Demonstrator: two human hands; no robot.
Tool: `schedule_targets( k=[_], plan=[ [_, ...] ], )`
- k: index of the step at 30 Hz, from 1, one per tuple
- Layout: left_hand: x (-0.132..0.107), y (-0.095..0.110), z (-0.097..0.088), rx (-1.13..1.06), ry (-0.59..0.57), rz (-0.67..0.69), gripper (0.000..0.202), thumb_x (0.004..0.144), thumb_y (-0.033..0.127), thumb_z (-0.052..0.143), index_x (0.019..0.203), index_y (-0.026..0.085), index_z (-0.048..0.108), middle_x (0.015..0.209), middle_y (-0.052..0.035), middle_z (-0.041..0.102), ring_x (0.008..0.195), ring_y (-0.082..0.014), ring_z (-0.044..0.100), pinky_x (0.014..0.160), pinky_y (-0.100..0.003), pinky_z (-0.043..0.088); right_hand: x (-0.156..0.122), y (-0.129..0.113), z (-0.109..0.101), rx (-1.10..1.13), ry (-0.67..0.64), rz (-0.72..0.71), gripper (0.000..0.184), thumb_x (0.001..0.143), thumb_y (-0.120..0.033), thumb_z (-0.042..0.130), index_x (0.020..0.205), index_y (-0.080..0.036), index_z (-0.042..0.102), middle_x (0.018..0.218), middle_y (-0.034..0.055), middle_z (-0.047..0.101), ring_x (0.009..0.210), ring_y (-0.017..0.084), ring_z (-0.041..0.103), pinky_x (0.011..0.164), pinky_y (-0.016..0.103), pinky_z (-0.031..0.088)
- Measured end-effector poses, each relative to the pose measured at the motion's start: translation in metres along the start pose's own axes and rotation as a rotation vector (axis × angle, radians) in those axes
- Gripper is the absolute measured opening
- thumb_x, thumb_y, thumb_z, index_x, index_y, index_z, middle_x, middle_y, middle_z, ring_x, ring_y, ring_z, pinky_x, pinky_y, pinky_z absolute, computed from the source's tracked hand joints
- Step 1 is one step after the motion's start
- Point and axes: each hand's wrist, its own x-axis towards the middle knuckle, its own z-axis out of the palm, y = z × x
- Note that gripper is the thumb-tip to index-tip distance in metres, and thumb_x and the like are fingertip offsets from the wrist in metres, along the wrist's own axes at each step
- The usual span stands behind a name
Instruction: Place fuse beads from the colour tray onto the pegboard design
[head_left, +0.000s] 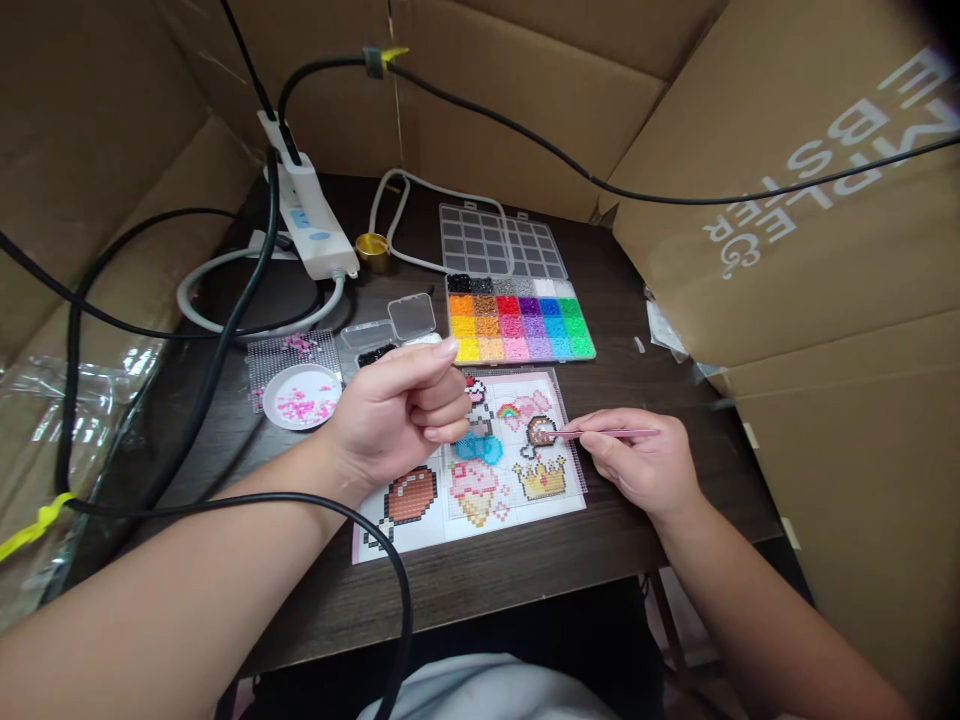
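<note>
My right hand (641,460) grips thin pink tweezers (619,433), their tip at the brown bead figure (540,432) on a clear pegboard (571,450). Under the pegboard lies a printed pattern sheet (431,545) with pixel pictures, among them a yellow crown (541,480), an ice cream cone (476,490) and a blue bow (478,449). Closed in a fist, my left hand (401,410) hovers over the sheet's left part and covers some of it. Whatever its curled fingers may hold is hidden.
Behind the sheet stands an open compartment box (592,352) of coloured beads. On the left are a white dish (271,412) of pink beads, another pegboard (256,350), small clear boxes (412,316) and a power strip (319,225). Black cables (405,590) cross the foreground; cardboard walls (510,110) surround the table.
</note>
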Motion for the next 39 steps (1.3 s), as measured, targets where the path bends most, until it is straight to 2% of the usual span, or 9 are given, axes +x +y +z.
schedule_targets(
  k=[7, 15, 22, 27, 30, 33, 36, 39],
  plan=[
    [0.000, 0.000, 0.000, -0.012, 0.037, -0.010, 0.057, 0.079, 0.027, 0.069, 0.053, 0.019, 0.019, 0.050, 0.0067, 0.015, 0.039, -0.0051, 0.023, 0.039, -0.019, 0.026, 0.000, 0.000, 0.000, -0.034, 0.005, 0.003, 0.018, 0.080, -0.035, 0.076, 0.085, -0.019, 0.081, 0.064, 0.0067, 0.074, 0.038, 0.008, 0.041, 0.036, 0.024, 0.031],
    [0.000, 0.000, -0.001, -0.002, -0.012, -0.001, 0.055, 0.079, 0.025, 0.068, 0.052, 0.018, 0.021, 0.050, 0.0066, 0.013, 0.042, -0.0052, 0.018, 0.040, -0.020, 0.024, 0.001, 0.001, 0.000, -0.031, 0.003, -0.026, 0.016, 0.079, -0.033, 0.077, 0.084, -0.019, 0.081, 0.071, 0.0080, 0.076, 0.039, 0.008, 0.044, 0.037, 0.025, 0.034],
    [0.000, 0.000, -0.003, -0.009, -0.028, -0.007, 0.056, 0.078, 0.027, 0.070, 0.052, 0.019, 0.021, 0.051, 0.0070, 0.013, 0.043, -0.0055, 0.016, 0.040, -0.020, 0.023, 0.001, 0.006, -0.001, 0.137, -0.006, 0.055, 0.016, 0.079, -0.031, 0.078, 0.087, -0.017, 0.080, 0.066, 0.0085, 0.074, 0.036, 0.007, 0.038, 0.035, 0.024, 0.025],
    [-0.001, -0.002, -0.007, -0.038, -0.063, 0.005, 0.058, 0.077, 0.030, 0.072, 0.053, 0.019, 0.020, 0.050, 0.0079, 0.014, 0.044, -0.0049, 0.016, 0.041, -0.019, 0.020, 0.007, -0.005, 0.000, 0.270, 0.044, 0.054, 0.016, 0.077, -0.027, 0.079, 0.088, -0.017, 0.079, 0.085, 0.0155, 0.078, 0.036, 0.004, 0.038, 0.033, 0.022, 0.026],
    [-0.001, -0.004, -0.010, -0.046, -0.072, 0.028, 0.057, 0.077, 0.030, 0.072, 0.053, 0.018, 0.022, 0.050, 0.0084, 0.015, 0.043, -0.0046, 0.015, 0.041, -0.019, 0.019, 0.018, -0.028, 0.003, 0.315, 0.098, 0.024, 0.016, 0.074, -0.027, 0.080, 0.086, -0.016, 0.078, 0.092, 0.0177, 0.078, 0.035, 0.002, 0.037, 0.032, 0.019, 0.026],
    [-0.001, -0.005, -0.013, -0.053, -0.090, 0.044, 0.055, 0.079, 0.030, 0.071, 0.054, 0.019, 0.023, 0.049, 0.0086, 0.016, 0.044, -0.0049, 0.015, 0.042, -0.019, 0.019, 0.039, -0.055, 0.010, 0.328, 0.141, -0.040, 0.017, 0.072, -0.029, 0.082, 0.082, -0.016, 0.076, 0.090, 0.0160, 0.078, 0.036, 0.002, 0.037, 0.031, 0.018, 0.027],
    [-0.002, -0.006, -0.013, -0.060, -0.085, 0.052, 0.054, 0.079, 0.029, 0.071, 0.054, 0.019, 0.024, 0.049, 0.0088, 0.015, 0.044, -0.0050, 0.014, 0.042, -0.019, 0.017, 0.070, -0.073, 0.027, 0.295, 0.186, -0.115, 0.020, 0.071, -0.032, 0.083, 0.081, -0.016, 0.076, 0.081, 0.0119, 0.078, 0.038, 0.004, 0.039, 0.032, 0.019, 0.029],
    [-0.002, -0.005, -0.013, -0.051, -0.088, 0.050, 0.054, 0.079, 0.029, 0.071, 0.054, 0.019, 0.024, 0.049, 0.0087, 0.016, 0.044, -0.0049, 0.014, 0.042, -0.020, 0.015, 0.102, -0.076, 0.052, 0.158, 0.262, -0.182, 0.021, 0.071, -0.034, 0.081, 0.081, -0.016, 0.076, 0.075, 0.0082, 0.076, 0.040, 0.007, 0.047, 0.035, 0.021, 0.037]
  ],
)
